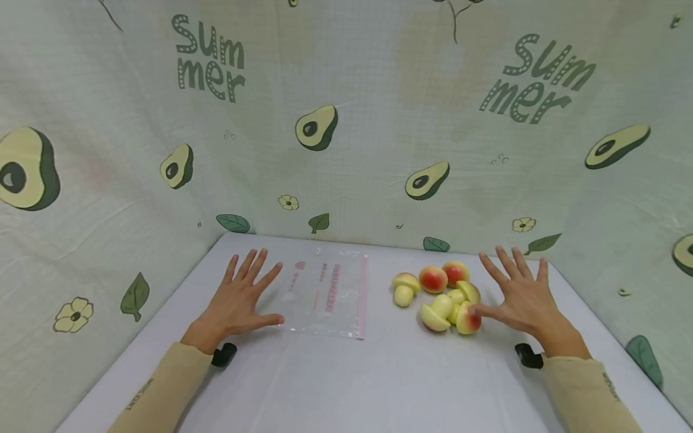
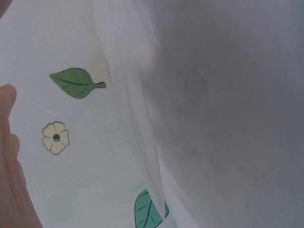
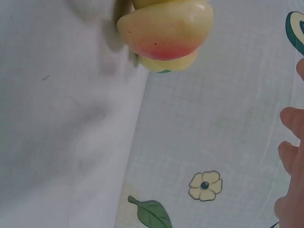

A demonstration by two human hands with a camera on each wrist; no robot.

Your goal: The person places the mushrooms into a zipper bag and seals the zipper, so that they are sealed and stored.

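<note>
Left hand [image 1: 237, 304]: Fingers fan out over the white bench [image 1: 346, 385], the grip spread wide and holding nothing; the thumb reaches the near left corner of a clear bag [image 1: 325, 294], though from here I cannot tell whether it touches.

Right hand [image 1: 524, 300]: Splayed to match, its grip likewise carrying nothing, the thumb just beside a red-cheeked piece [image 1: 468, 319]; contact is hard to judge.

Clear bag: Lies flat between the hands, nearer the left, pink print across it and a pink strip [image 1: 363, 294] down its right side.

Mushroom-shaped pieces [image 1: 443, 305]: Yellow and red, they huddle between the bag and the right hand (one [image 1: 405, 290] sits a little aloof).

Fingers and thumbs: Low, slow work looks wisest: thin film probably lifts best when pinched at an edge, and a piece taken by stem or cap should leave its neighbours undisturbed.

Right wrist view: Brings a blushing cap [image 3: 166, 31] close, showing small dark specks lost in the head view.

Left wrist view: Offers pale cloth, a printed leaf [image 2: 78, 83] and flower [image 2: 56, 137], but no bag; only the head view places that.
</note>
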